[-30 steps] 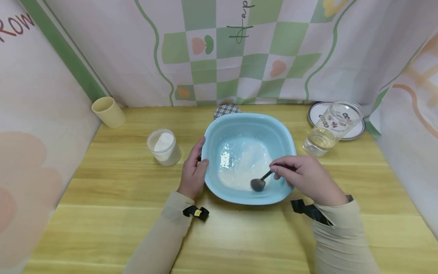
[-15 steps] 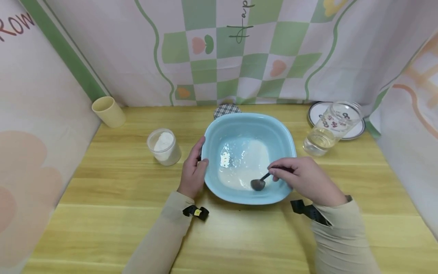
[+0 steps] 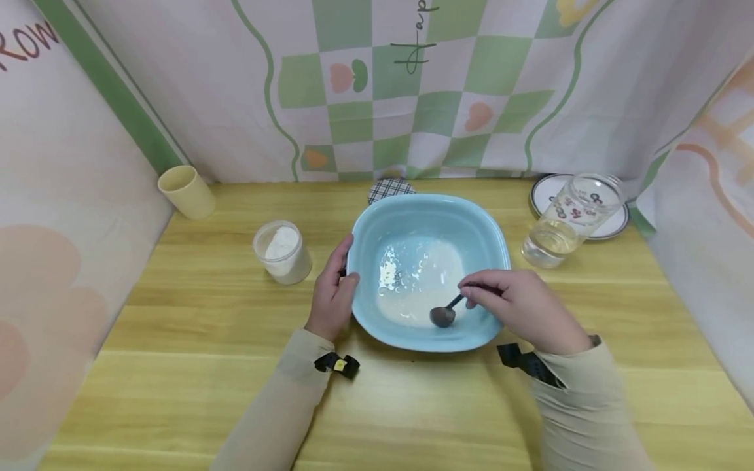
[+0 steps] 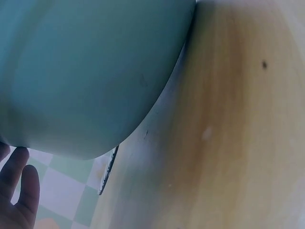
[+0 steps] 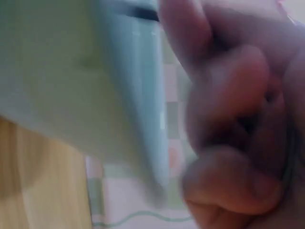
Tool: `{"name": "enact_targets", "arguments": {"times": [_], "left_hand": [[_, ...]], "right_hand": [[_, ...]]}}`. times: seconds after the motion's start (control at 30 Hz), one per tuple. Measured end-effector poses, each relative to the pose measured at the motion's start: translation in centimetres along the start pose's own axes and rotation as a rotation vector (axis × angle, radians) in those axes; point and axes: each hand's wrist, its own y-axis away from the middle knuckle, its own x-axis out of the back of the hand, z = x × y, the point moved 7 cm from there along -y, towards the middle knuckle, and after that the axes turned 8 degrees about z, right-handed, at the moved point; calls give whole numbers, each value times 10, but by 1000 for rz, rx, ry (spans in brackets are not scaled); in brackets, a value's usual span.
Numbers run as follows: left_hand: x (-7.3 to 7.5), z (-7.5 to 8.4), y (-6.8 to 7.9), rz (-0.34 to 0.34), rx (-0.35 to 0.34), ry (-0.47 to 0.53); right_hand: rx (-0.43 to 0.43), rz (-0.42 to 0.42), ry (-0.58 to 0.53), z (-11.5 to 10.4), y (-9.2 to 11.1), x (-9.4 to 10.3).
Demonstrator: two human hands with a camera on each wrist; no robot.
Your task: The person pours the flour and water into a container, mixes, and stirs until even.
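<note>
And here's the R hand (image 3: 527, 307), fingers bent in, pinching the spoon (image 3: 442, 317) w/ thumb + fingertips, prob. for fine control; spoon head's down at the white liquid (image 3: 406, 304), nr the near side of the blue bowl (image 3: 430, 212). Bowl's mid table (image 3: 377, 405), twd the far edge. L hand (image 3: 331, 297) has its L rim, spread loosely, thumb at rim, fingers outside, prob. to stop it sliding. Powder jar (image 3: 291, 269) L of it; glass jar (image 3: 574, 216) + plate (image 3: 615, 226) nr table's far R corner, likely for reach. L wrist cam: fingertip on bowl's outer wall, mostly hidden from head cam. R wrist cam, v. blurry: curled lower fingers head cam misses.
</note>
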Motion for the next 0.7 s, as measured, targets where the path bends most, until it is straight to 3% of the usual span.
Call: {"name": "enact_targets", "arguments": {"times": [0.17,0.23,0.33,0.4,0.47,0.6,0.7], "left_hand": [[0,1,0,0,-3,-5],[1,1,-1,0,-4,-5],[1,1,-1,0,-7,-6],[1,2,-1,1,-8,-6],[1,1,-1,2,-8,-7],[1,1,-1,0,-8,-11],[1,1,-1,-1,-10,-14]], "right_hand": [[51,207,58,-1,-2,10],[54,183,24,-1,-1,10],[36,39,-42,0,0,2],[41,-13,-39,0,-1,-4],[68,16,-11,-2,-3,-6],[98,176,30,-4,-3,2],[70,123,-29,-3,-2,0]]}}
